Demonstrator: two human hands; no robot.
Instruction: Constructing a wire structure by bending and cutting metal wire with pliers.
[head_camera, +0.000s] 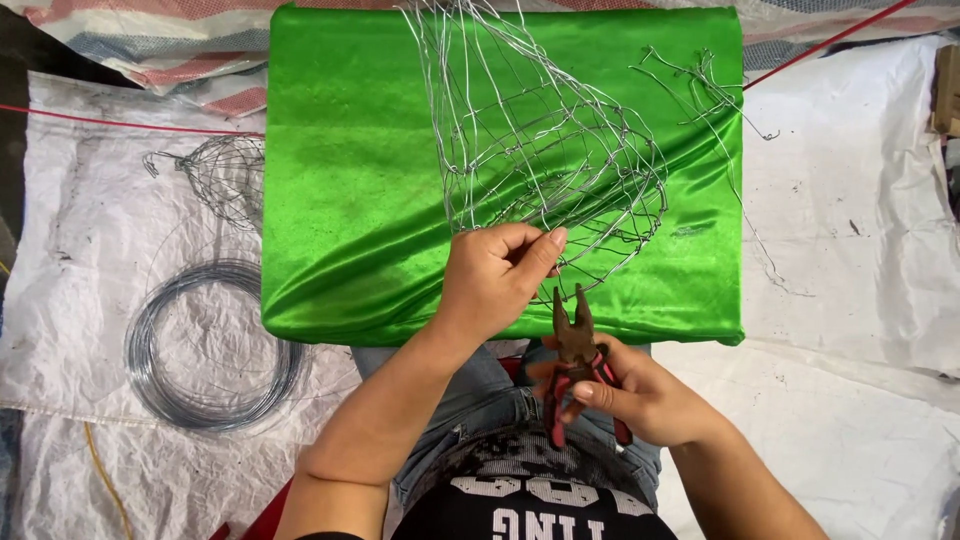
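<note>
A half-woven wire basket frame (560, 150) lies on a board covered in shiny green cloth (350, 180). My left hand (495, 275) pinches the frame's near rim wire between thumb and fingers. Just below it, my right hand (630, 395) grips rusty pliers with red handles (575, 350). The jaws point up toward the rim wire and stand slightly apart, just short of the wire.
A coil of grey wire (210, 345) lies on the white woven sheet (860, 200) to the left, with a small finished wire basket (225, 175) above it. Loose bent wire pieces (700, 80) rest at the green board's right edge. A red cord (120, 122) crosses behind.
</note>
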